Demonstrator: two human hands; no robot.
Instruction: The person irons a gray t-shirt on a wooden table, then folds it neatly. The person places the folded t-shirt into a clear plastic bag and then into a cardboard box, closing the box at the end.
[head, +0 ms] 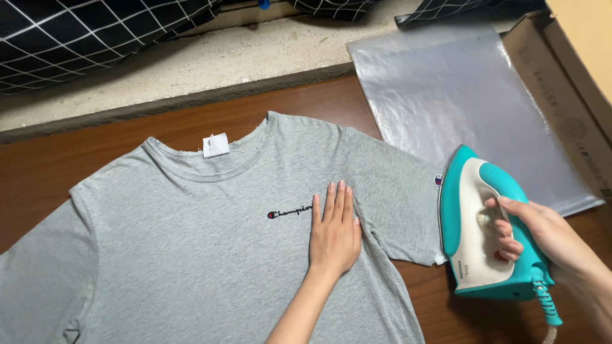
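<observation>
Grey cotton T-shirt (191, 255) lies flat, front up, on brown wooden table (76, 150), collar far, hem near. Left hand (335, 232) open, palm pressed flat on chest panel, holding nothing. Right hand (539, 232) closed around handle of teal-and-white electric iron (484, 223), soleplate at sleeve edge on right. Fabric looks soft, light, prone to sliding and wrinkling; best pinned by flat palm. Iron looks heavy, rigid, likely hot underneath; hold by handle only. Clear plastic bag (459, 95) far right.
</observation>
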